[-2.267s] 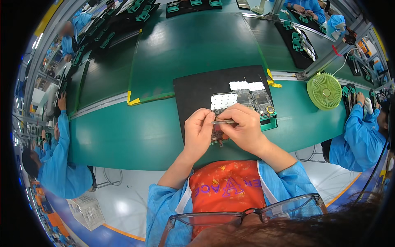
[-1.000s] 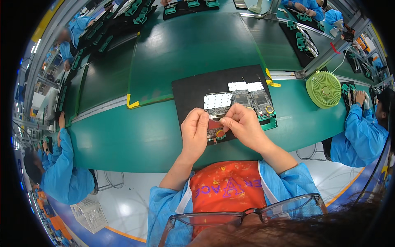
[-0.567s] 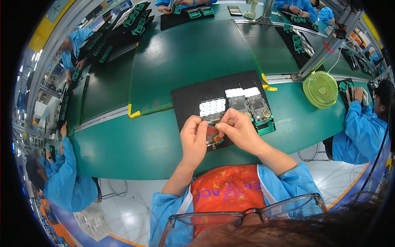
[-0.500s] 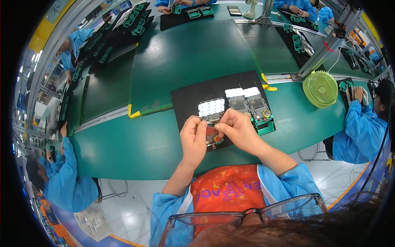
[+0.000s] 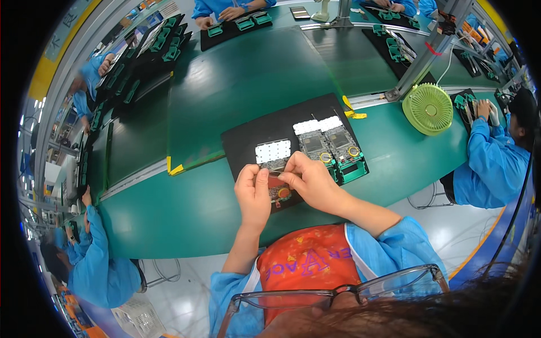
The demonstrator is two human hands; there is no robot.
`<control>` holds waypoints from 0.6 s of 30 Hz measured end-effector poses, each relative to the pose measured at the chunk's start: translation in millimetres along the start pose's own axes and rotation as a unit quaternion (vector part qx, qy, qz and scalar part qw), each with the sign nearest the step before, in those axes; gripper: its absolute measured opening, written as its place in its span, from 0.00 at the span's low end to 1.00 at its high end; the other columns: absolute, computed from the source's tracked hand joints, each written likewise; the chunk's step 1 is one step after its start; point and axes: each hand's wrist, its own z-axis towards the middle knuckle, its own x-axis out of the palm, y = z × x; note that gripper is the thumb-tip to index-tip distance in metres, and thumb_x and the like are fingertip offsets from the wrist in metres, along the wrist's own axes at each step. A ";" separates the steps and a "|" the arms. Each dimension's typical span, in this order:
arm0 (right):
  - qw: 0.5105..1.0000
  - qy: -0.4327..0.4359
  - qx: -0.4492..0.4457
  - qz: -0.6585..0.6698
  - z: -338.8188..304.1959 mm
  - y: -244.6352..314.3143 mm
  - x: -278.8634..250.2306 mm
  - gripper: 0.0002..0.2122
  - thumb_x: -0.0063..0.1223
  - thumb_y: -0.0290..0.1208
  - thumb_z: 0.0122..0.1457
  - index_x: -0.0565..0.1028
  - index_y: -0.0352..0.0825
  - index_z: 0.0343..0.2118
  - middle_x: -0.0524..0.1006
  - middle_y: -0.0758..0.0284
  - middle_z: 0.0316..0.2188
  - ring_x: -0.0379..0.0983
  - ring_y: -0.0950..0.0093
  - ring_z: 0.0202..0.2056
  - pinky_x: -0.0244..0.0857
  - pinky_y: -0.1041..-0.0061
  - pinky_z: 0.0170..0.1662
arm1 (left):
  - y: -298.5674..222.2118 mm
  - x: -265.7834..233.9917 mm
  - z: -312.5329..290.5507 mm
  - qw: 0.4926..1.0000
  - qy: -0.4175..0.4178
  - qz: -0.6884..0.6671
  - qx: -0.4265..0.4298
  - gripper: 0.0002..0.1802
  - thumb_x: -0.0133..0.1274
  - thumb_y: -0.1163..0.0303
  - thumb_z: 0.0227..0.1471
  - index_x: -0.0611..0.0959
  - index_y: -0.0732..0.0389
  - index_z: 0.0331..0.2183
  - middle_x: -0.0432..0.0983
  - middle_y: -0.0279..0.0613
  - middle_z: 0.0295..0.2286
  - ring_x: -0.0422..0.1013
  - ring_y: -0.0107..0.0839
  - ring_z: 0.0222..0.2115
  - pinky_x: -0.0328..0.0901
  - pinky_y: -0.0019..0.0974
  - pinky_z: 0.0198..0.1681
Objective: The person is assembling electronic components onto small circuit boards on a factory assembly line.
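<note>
My left hand and my right hand meet over the near part of a circuit board with a white keypad-like sheet. Fingers of both hands are pinched around a small dark piece, mostly hidden between the fingertips; its exact kind cannot be made out. Below the fingertips the board shows a red area and a round orange-yellow part. To the right of my right hand, two similar boards, a nearer-left one and a right one, lie in green holders. Everything rests on a black mat.
A green desk fan stands at the right beside a metal post. Yellow tape marks the table behind the mat. Co-workers in blue sit at the left, right and far side. Stacked black trays hold green holders at far left.
The whole view has shifted, so the mat and boards appear slightly farther left. Both hands remain together over the same board, and the dark piece between the fingertips shows less.
</note>
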 end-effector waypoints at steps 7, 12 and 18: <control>0.972 -0.207 -0.016 -0.108 -3.1 -38.2 -64.9 0.08 0.57 0.28 0.53 0.71 0.29 0.27 0.72 0.59 0.20 0.69 0.66 0.21 0.62 0.70 0.25 | 29.9 -23.5 24.4 0.998 -0.001 0.026 -0.053 0.26 0.46 0.77 0.57 0.62 0.72 0.56 0.71 0.51 0.44 0.71 0.32 0.41 0.66 0.32 0.45; 0.922 -0.266 0.127 -0.253 -13.0 -94.2 -120.6 0.09 0.51 0.31 0.57 0.69 0.29 0.30 0.74 0.52 0.26 0.72 0.52 0.30 0.63 0.59 0.34 | 9.3 -9.4 21.2 0.999 -0.024 0.044 0.008 0.30 0.48 0.76 0.56 0.59 0.69 0.58 0.61 0.54 0.53 0.66 0.42 0.50 0.63 0.38 0.52; 0.952 -0.224 0.157 -0.139 -18.3 -102.9 -114.4 0.11 0.50 0.34 0.58 0.70 0.28 0.30 0.75 0.53 0.24 0.73 0.58 0.28 0.65 0.66 0.33 | 2.9 33.3 6.7 0.984 0.172 0.001 -0.050 0.32 0.48 0.71 0.58 0.56 0.68 0.59 0.60 0.57 0.54 0.62 0.44 0.54 0.61 0.41 0.54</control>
